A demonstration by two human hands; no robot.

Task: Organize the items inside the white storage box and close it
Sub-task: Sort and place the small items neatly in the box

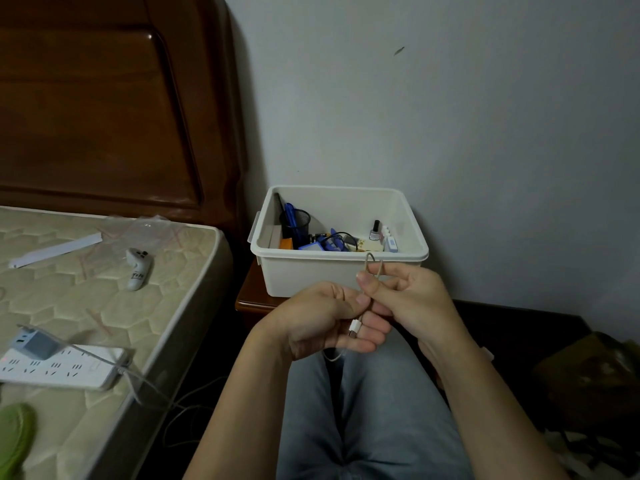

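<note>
Nightstand (250,295): lidless cluttered storage box (341,271)

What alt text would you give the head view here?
Both hands, left hand and right hand, hold a folded white cable in front of an open white storage box of small items on a wooden nightstand. A power strip lies on the mattress at left.

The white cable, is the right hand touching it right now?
Touching. In the head view, the right hand pinches the folded loop of the white cable between thumb and fingers, while the left hand holds its plug end.
</note>
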